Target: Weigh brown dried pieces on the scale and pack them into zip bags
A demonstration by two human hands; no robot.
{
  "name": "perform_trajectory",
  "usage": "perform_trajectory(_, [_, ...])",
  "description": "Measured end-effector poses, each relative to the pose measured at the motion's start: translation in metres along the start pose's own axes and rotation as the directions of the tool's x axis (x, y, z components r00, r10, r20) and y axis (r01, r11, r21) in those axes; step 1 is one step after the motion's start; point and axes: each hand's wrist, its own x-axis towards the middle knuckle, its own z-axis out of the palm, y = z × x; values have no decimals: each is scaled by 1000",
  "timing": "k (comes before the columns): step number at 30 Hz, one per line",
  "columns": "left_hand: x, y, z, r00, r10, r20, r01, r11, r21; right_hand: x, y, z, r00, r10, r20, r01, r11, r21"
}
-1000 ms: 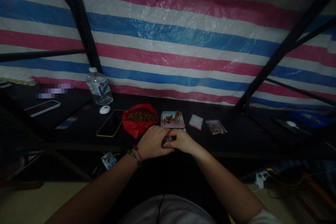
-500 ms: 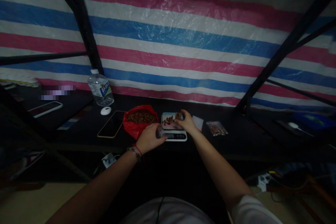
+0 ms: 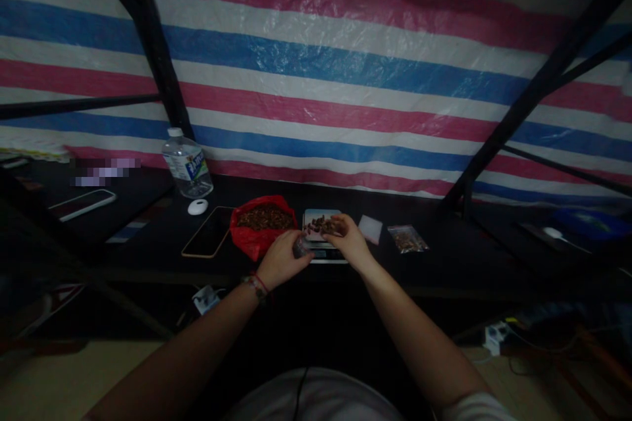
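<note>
A small digital scale (image 3: 328, 256) sits near the table's front edge, with small brown dried pieces (image 3: 315, 225) lying on its pale plate. My left hand (image 3: 282, 259) is closed round a small clear plastic item (image 3: 301, 247) at the scale's left front corner; its exact kind is unclear. Over the plate's right side, my right hand (image 3: 349, 241) has its fingers curled on some of the brown pieces. A red plastic bag (image 3: 245, 242), open at the top and full of the same pieces, stands just left of the scale.
Right of the scale lie white plastic bags (image 3: 370, 229) and a clear bag of brown pieces (image 3: 407, 239). To the left are a phone (image 3: 207, 233), a white oval object (image 3: 198, 207) and a large clear bottle (image 3: 187, 164). A striped sheet (image 3: 320, 79) hangs behind, between dark metal posts.
My right hand has moved slightly left and lower, further over the front of the scale. My left hand stays almost where it was, still holding the clear plastic item.
</note>
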Motion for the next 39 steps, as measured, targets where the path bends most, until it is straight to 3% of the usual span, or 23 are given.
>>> perform_trajectory(4, [-2,6,-1,1000,28,-9,-28,1000,3,-17,-19,7,993,-35,116,33,999,19])
perform_trajectory(9, [-4,11,-4,998,64,-6,-64,998,-8,-23,-30,7,988,-104,115,114,990,-85])
perform_trajectory(14, [-3,11,-5,998,64,-10,-64,998,-15,-26,-34,8,990,-83,116,96,989,-114])
perform_trajectory(25, [-5,16,-4,998,62,10,-62,998,-23,-32,-40,1,962,-119,247,174,960,-218])
perform_trajectory(30, [-8,20,3,999,35,14,-33,992,-121,-35,-52,-5,930,-230,286,300,926,-228])
perform_trajectory(39, [-13,33,6,1000,11,13,-6,928,-372,-42,-59,-6,939,-233,254,284,941,-184])
